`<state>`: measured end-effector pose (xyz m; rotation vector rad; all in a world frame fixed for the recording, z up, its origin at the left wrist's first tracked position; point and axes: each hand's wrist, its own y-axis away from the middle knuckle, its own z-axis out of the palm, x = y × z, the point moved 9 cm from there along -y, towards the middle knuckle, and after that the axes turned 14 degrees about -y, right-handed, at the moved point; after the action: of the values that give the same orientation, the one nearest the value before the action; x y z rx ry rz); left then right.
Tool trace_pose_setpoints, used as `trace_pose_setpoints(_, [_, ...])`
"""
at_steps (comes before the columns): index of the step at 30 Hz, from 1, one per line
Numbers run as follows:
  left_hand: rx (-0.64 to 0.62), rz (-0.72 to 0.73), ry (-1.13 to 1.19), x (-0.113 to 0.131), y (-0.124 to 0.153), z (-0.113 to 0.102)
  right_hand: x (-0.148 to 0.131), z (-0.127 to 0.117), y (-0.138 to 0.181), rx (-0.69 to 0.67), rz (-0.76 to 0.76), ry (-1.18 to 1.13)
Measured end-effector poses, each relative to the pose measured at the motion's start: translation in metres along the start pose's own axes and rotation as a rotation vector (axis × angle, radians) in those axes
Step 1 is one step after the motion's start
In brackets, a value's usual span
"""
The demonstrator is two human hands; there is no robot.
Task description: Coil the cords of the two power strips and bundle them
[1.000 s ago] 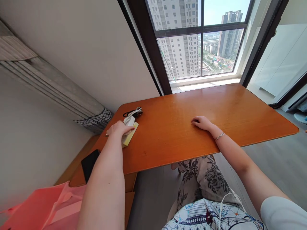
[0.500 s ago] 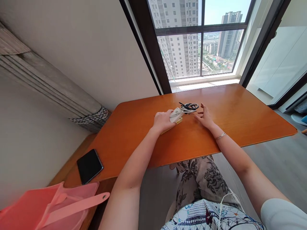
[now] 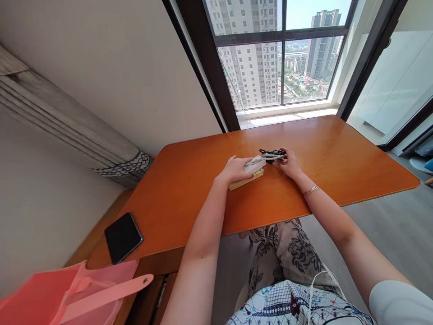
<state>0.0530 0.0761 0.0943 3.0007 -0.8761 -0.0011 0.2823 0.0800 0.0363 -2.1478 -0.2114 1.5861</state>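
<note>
My left hand (image 3: 236, 169) is closed round a white power strip (image 3: 253, 166), whose left end is hidden under the fingers. Below it on the table lies a longer, yellowed strip (image 3: 246, 180), partly covered by the hand and the white one. Black and white cables (image 3: 271, 156), looped into a bundle, stretch from the strips towards the right. My right hand (image 3: 291, 165) pinches the right end of this bundle, a thin bracelet on its wrist.
The orange-brown wooden table (image 3: 189, 194) carries a black tablet (image 3: 123, 237) at its left end. A pink dustpan-like plastic thing (image 3: 98, 293) fills the lower left corner. Beyond the far edge are a window (image 3: 284, 67) and a tied curtain (image 3: 77, 122).
My right hand, spread beside the cables before, has closed on them. My left hand and the white power strip have shifted slightly right, showing more of the yellowed strip.
</note>
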Motion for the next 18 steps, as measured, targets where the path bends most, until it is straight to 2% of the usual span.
trace_pose_setpoints(6, [-0.049,0.019,-0.02,0.001,-0.004,0.003,-0.006,0.003,0.003,0.044,-0.019,0.206])
trace_pose_setpoints(10, [-0.058,0.058,-0.015,0.004,-0.004,0.004,-0.01,-0.007,0.002,0.125,0.004,0.253])
trace_pose_setpoints(13, [-0.043,0.072,0.003,0.005,-0.004,0.004,-0.01,-0.02,0.001,0.201,0.015,0.242])
trace_pose_setpoints(18, [0.078,0.003,0.041,0.002,0.003,0.003,0.0,-0.02,-0.005,0.152,0.103,0.079])
